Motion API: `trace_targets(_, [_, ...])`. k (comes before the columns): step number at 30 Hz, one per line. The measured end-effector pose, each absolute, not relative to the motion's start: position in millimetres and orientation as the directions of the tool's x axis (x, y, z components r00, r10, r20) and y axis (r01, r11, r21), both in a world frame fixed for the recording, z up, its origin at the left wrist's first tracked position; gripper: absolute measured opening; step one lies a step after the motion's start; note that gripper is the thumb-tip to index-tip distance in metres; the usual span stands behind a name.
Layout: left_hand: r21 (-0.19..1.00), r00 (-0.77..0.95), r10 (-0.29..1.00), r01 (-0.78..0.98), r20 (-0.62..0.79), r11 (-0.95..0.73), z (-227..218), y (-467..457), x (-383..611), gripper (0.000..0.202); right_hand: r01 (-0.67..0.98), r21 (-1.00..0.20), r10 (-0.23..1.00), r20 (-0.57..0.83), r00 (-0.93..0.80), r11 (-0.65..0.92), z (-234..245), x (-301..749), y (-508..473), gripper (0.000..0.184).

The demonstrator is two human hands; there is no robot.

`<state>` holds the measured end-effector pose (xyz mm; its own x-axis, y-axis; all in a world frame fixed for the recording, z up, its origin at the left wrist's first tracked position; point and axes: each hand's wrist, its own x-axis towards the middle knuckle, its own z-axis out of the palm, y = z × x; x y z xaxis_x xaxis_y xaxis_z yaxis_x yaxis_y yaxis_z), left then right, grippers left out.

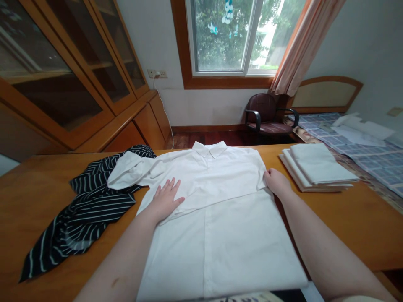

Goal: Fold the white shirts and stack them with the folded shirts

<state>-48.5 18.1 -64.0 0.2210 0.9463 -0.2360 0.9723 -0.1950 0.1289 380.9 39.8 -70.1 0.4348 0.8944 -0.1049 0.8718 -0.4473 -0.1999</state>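
Note:
A white collared shirt (pixel 226 172) lies spread on the wooden table, its collar toward the window. Under its lower part is a white buttoned garment (pixel 239 239) that reaches down to the near edge; whether the two are one piece I cannot tell. My left hand (pixel 166 199) rests flat on the left side of the shirt, fingers spread. At the shirt's right edge, my right hand (pixel 277 181) is closed on the sleeve, pinching the cloth. The left sleeve (pixel 129 170) lies bunched over a black striped cloth (pixel 91 214).
A stack of folded white cloths (pixel 317 167) sits at the right of the table (pixel 355 222). Beyond the table stand a dark red armchair (pixel 264 113), a bed with a checked cover (pixel 333 134) and a glass-fronted cabinet (pixel 103 100). A cord (pixel 165 111) hangs from a wall socket.

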Motion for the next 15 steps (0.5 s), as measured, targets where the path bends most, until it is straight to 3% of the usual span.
trace_targets(4, [0.207, 0.174, 0.972, 0.968, -0.156, -0.14, -50.2, 24.4, -66.0, 0.051, 0.88, -0.214, 0.905, -0.099, 0.413, -0.425, -69.9, 382.2, 39.6, 0.041])
trace_targets(7, [0.24, 0.032, 0.972, 0.97, -0.233, 0.025, -42.4, 27.6, -83.2, 0.041, 0.887, -0.231, 0.916, -0.087, 0.391, -0.4, -69.3, 383.6, 39.2, 0.046])
trace_targets(12, [0.367, 0.071, 0.948, 0.929, -0.309, 0.05, -39.5, 28.6, -101.1, 0.023, 0.893, -0.214, 0.918, -0.1, 0.384, -0.396, -69.1, 384.7, 39.4, 0.046])
trace_targets(15, [0.419, -0.02, 0.959, 0.897, -0.282, 0.142, -40.5, 29.5, -100.0, 0.021, 0.897, -0.204, 0.919, -0.098, 0.381, -0.393, -69.7, 385.4, 39.8, 0.045])
